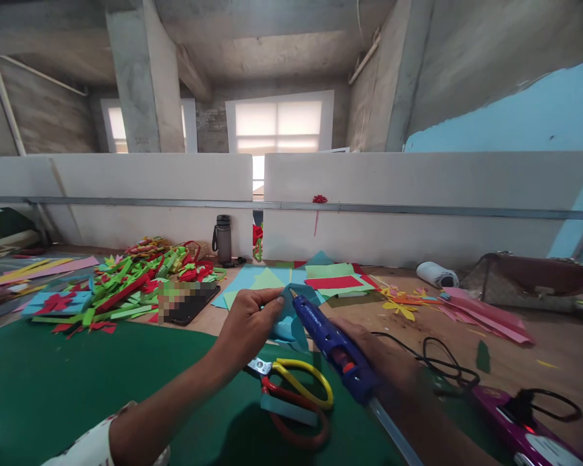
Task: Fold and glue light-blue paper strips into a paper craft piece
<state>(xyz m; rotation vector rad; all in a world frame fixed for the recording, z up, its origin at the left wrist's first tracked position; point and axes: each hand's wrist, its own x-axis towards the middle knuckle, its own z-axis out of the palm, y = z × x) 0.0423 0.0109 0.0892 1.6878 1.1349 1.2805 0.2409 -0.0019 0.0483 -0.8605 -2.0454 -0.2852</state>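
A left hand [255,320] pinches a piece of blue-green paper [296,320] as a right hand [379,353] holds a dark blue glue gun [337,349], its nozzle at the paper, above scissors with yellow and red handles [298,395] on a green surface [126,382].

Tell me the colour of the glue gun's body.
Blue, best seen in the head view.

Pixelated patch over part of black rectangular phone [193,312]. Clear glue stick [393,428], purple plastic power strip [498,402] cropped at bottom. Yellow-and-red-handled metal scissors [315,374]: blades mostly hidden. Right hand [376,346] partly blurred.
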